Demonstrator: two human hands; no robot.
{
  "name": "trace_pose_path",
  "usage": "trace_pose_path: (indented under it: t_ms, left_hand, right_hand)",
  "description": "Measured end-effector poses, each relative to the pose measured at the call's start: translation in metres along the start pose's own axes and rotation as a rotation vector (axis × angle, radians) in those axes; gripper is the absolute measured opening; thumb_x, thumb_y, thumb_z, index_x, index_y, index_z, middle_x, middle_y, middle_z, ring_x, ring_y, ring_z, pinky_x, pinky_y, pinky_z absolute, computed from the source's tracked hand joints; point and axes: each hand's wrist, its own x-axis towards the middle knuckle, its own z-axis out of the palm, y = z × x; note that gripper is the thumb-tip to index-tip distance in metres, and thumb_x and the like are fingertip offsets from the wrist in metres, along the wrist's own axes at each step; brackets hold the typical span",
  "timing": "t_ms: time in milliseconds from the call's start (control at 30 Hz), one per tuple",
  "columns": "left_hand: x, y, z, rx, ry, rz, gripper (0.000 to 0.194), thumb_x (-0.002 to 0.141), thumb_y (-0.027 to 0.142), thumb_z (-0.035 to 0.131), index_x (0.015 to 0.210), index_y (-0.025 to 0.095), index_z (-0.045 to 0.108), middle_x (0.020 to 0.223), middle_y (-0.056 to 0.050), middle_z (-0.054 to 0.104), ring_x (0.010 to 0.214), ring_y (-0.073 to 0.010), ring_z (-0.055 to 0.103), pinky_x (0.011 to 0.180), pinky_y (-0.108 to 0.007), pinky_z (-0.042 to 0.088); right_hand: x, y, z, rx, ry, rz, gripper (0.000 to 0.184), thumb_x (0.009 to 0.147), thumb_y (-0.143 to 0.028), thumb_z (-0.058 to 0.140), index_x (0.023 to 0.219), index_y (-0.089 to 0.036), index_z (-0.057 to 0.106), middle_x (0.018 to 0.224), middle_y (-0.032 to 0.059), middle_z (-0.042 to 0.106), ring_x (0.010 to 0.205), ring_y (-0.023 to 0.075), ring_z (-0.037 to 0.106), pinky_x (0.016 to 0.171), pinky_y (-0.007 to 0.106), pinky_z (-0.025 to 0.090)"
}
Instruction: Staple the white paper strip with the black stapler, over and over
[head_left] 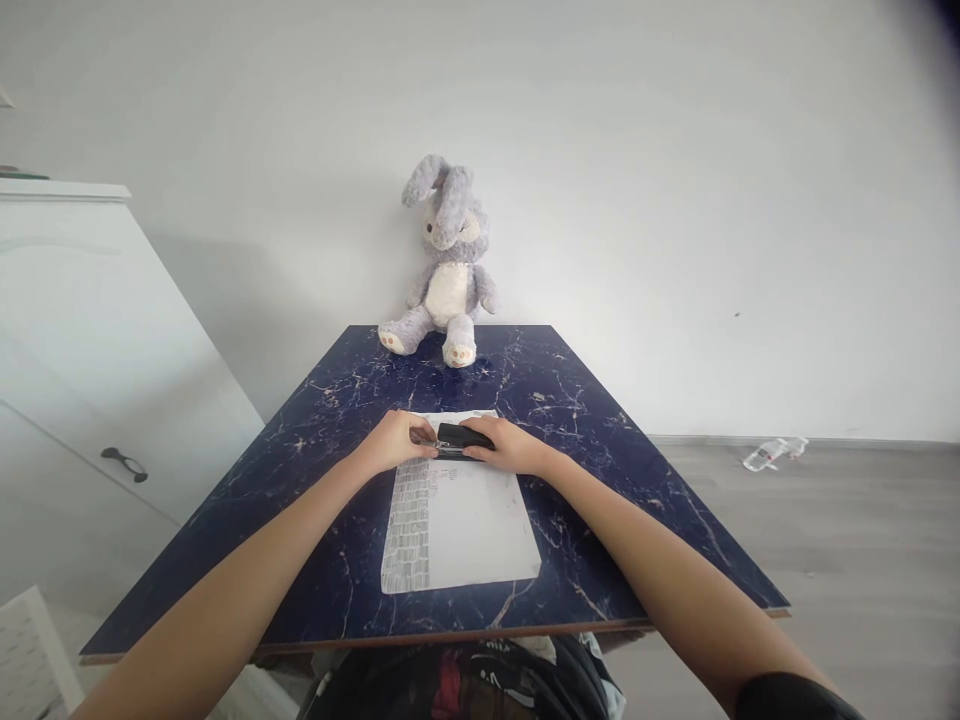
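Observation:
A black stapler (454, 437) lies crosswise over the upper part of a white sheet (484, 535), with its metal part showing at the left end. My right hand (504, 446) is closed around the stapler's right end. At the other end, my left hand (391, 442) has thumb and fingers curled around the metal part; whether a small piece sits between those fingers, I cannot tell. The sheet lies flat on the blue marbled table (330, 560) and carries a printed grid-like pattern down its left side.
A grey plush rabbit (450, 275) sits at the table's far edge against the white wall (675, 200). To the left stands a white cabinet (97, 330) with a dark handle (124, 464). On the floor at right lies a crumpled clear-and-white item (772, 454).

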Motion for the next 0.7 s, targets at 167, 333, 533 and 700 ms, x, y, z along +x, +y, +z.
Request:
trace_pose_path:
  t_ms: [167, 333, 533, 700]
  left_hand:
    - [-0.001, 0.001, -0.005, 0.017, -0.031, 0.047, 0.021, 0.072, 0.033, 0.086, 0.09, 0.022, 0.08, 0.087, -0.005, 0.079, 0.082, -0.0233, 0.075, 0.077, -0.032, 0.059]
    - [-0.005, 0.011, -0.016, -0.014, -0.056, 0.141, 0.025, 0.08, 0.039, 0.081, 0.101, 0.026, 0.083, 0.103, -0.006, 0.08, 0.094, -0.026, 0.075, 0.092, -0.037, 0.058]
    - [-0.009, 0.019, -0.02, -0.198, -0.213, 0.194, 0.038, 0.087, 0.039, 0.075, 0.123, 0.028, 0.076, 0.129, -0.007, 0.072, 0.125, -0.0291, 0.065, 0.113, -0.046, 0.048]
    - [-0.01, 0.021, -0.02, -0.287, -0.249, 0.153, 0.037, 0.086, 0.04, 0.076, 0.12, 0.027, 0.078, 0.129, -0.007, 0.072, 0.125, -0.03, 0.065, 0.11, -0.047, 0.051]
  right_hand:
    - [0.001, -0.001, 0.0, 0.023, 0.015, 0.036, 0.029, 0.097, -0.036, 0.062, 0.121, -0.019, 0.065, 0.103, 0.0086, 0.072, 0.087, 0.0219, 0.064, 0.078, 0.033, 0.047]
    - [-0.003, 0.002, -0.011, 0.2, 0.131, 0.148, 0.032, 0.097, -0.043, 0.06, 0.113, -0.018, 0.07, 0.091, 0.0034, 0.072, 0.077, 0.0186, 0.062, 0.071, 0.029, 0.045]
    - [-0.014, 0.005, -0.024, 0.428, 0.224, 0.135, 0.041, 0.094, -0.052, 0.062, 0.112, -0.016, 0.072, 0.092, 0.0034, 0.07, 0.081, 0.0202, 0.061, 0.073, 0.029, 0.044]
    - [-0.014, 0.005, -0.023, 0.481, 0.197, 0.141, 0.045, 0.091, -0.055, 0.063, 0.109, -0.015, 0.073, 0.091, 0.0045, 0.07, 0.082, 0.0213, 0.061, 0.074, 0.03, 0.046]
